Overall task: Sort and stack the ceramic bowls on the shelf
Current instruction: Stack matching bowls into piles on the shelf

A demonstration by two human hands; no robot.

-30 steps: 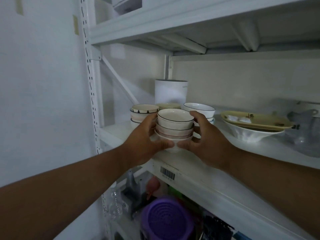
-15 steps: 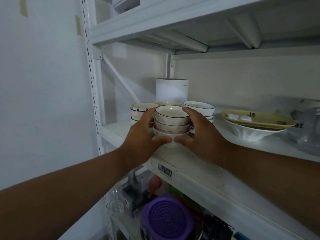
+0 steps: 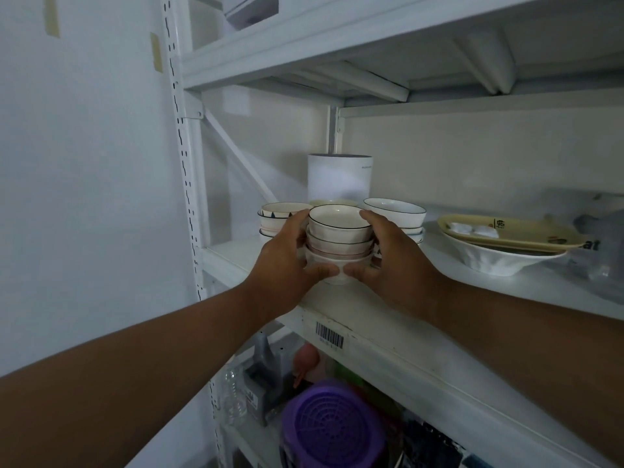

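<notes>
The stack of small glazed ceramic bowls (image 3: 339,239) has a smooth, glossy cream surface with thin dark painted rims. The white painted metal shelf (image 3: 388,336) looks matt, scuffed along its front edge, with a paper barcode label (image 3: 330,335) stuck on. The tall white cylindrical container (image 3: 339,177) appears smooth and matt. Below, the purple ribbed plastic lid (image 3: 332,430) has a dull sheen.

White metal shelf (image 3: 388,319) carries three bowl stacks (image 3: 339,243), a white cylindrical canister (image 3: 339,177), a white dish (image 3: 496,261) under a yellow plate (image 3: 506,231).
</notes>
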